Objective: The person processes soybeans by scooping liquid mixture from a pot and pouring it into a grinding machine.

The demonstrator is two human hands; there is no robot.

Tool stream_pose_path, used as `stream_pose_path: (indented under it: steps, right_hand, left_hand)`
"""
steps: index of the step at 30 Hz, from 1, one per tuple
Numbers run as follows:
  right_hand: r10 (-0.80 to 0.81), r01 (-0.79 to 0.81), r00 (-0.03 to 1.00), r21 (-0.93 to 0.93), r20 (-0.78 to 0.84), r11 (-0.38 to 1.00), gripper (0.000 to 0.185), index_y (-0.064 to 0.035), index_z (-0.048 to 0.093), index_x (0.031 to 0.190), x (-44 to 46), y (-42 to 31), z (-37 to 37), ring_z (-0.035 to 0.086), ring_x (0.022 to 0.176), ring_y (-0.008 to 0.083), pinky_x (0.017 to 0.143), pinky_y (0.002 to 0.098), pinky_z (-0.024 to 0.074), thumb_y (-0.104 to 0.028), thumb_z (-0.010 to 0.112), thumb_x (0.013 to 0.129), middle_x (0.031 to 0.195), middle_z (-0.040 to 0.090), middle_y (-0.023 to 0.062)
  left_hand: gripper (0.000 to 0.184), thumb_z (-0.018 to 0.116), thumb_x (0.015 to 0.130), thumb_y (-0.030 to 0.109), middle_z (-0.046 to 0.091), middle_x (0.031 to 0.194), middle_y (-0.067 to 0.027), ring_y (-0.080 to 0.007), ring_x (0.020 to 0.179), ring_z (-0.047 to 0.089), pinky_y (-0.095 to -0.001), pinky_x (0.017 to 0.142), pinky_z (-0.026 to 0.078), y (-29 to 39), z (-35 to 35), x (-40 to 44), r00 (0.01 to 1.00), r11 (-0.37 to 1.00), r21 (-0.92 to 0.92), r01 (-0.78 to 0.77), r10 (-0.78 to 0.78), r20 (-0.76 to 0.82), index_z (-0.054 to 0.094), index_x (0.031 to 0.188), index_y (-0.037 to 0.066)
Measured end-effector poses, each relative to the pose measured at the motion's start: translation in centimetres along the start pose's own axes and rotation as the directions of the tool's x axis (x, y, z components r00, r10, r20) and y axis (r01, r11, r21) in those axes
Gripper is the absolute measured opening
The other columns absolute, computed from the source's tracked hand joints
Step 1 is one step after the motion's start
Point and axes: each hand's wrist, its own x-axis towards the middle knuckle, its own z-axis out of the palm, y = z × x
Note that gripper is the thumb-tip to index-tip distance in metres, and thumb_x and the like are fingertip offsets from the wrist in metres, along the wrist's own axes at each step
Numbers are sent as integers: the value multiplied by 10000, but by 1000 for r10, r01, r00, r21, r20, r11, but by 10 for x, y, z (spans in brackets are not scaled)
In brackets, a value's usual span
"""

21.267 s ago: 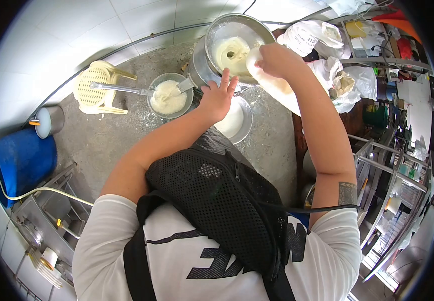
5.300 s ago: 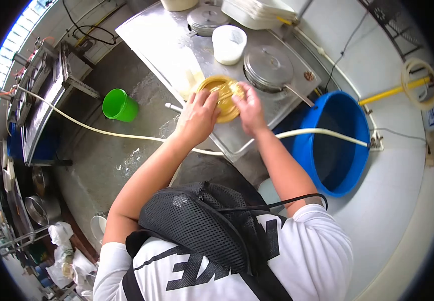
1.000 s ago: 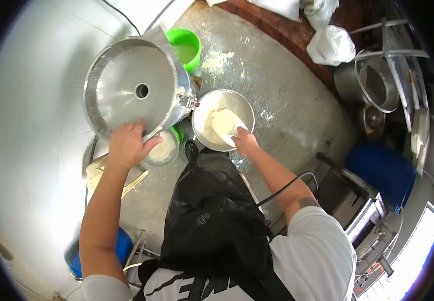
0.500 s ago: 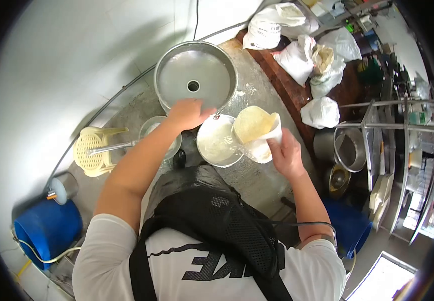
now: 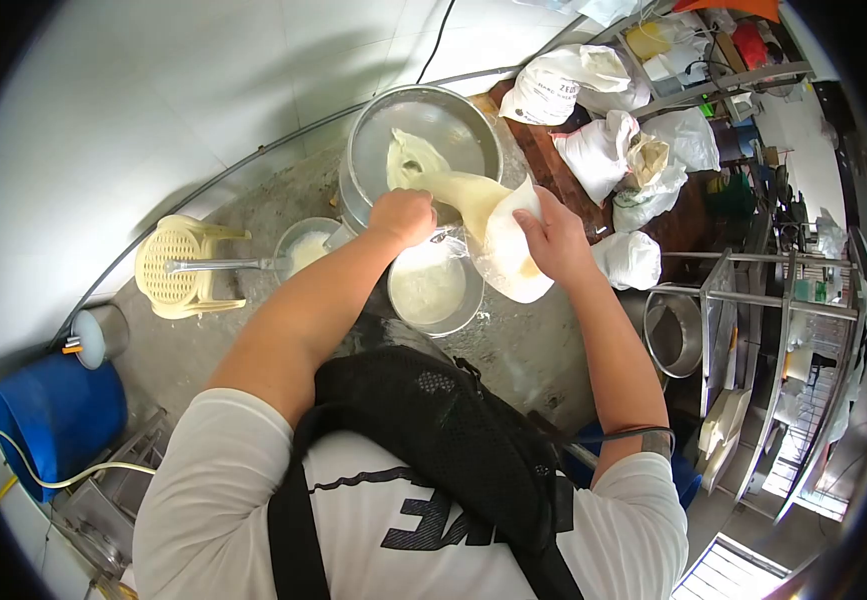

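Observation:
My right hand (image 5: 558, 240) grips a white tub (image 5: 513, 245), tipped toward the left. Pale yellow material (image 5: 468, 192) streams from its mouth into a large round metal pan (image 5: 458, 125) with a hole in its middle; I cannot tell whether it is powder or liquid. Some lies around the hole. At the pan's near rim my left hand (image 5: 403, 217) is closed, its fingertips partly hidden. Below both hands stands a round bucket (image 5: 477, 303) with whitish contents. Left of it, partly behind my forearm, is a clear bowl (image 5: 283, 250) with whitish contents.
A long metal handle (image 5: 215, 265) crosses a cream plastic stool (image 5: 171, 285) at left. White sacks (image 5: 588, 155) stand on a brown platform at upper right. A metal rack (image 5: 718, 330) and a metal pot (image 5: 678, 345) are at right. A blue barrel (image 5: 63, 415) lies at lower left.
My right hand has raised and tipped the tub toward the pan, and pale material now pours out. My left hand stays at the pan's rim. The view has shifted.

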Motion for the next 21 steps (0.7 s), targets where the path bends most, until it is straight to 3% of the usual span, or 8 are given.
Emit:
stream_pose_path:
  steps: [4, 6, 13, 21]
  right_hand:
    - [58, -57, 998, -18, 36, 998, 523, 69, 586, 1331, 6, -4, 3, 670, 1050, 495, 894, 519, 547, -333, 660, 1005, 1112, 694, 318]
    - [89, -88, 995, -31, 46, 996, 504, 51, 589, 1339, 8, -7, 1, 675, 1046, 490, 888, 509, 550, -318, 665, 1003, 1109, 697, 312]
    - [66, -71, 996, 80, 62, 994, 447, 31, 601, 1319, 11, -11, 1, 698, 1000, 470, 849, 481, 559, -274, 675, 1001, 1045, 712, 293]
    - [22, -22, 998, -7, 58, 1000, 422, 24, 607, 1304, 14, -2, 5, 713, 979, 456, 834, 468, 560, -253, 682, 995, 1020, 719, 283]
  left_hand:
    - [238, 591, 905, 255, 743, 862, -158, -378, 849, 707, -523, 775, 559, 0, -6, -5, 998, 999, 0, -45, 45, -45, 720, 847, 64]
    - [250, 595, 908, 273, 744, 858, -152, -367, 851, 706, -513, 766, 562, 2, -8, -4, 1000, 999, 17, -27, 27, 13, 723, 837, 69]
    - [280, 584, 915, 301, 751, 859, -133, -354, 841, 710, -499, 755, 566, 1, -9, -5, 1000, 999, 40, -27, 27, -13, 731, 832, 77]
    - [292, 575, 924, 320, 761, 883, -129, -353, 845, 718, -509, 760, 566, -3, -7, -5, 1000, 1000, 12, -15, 14, 3, 744, 877, 87]
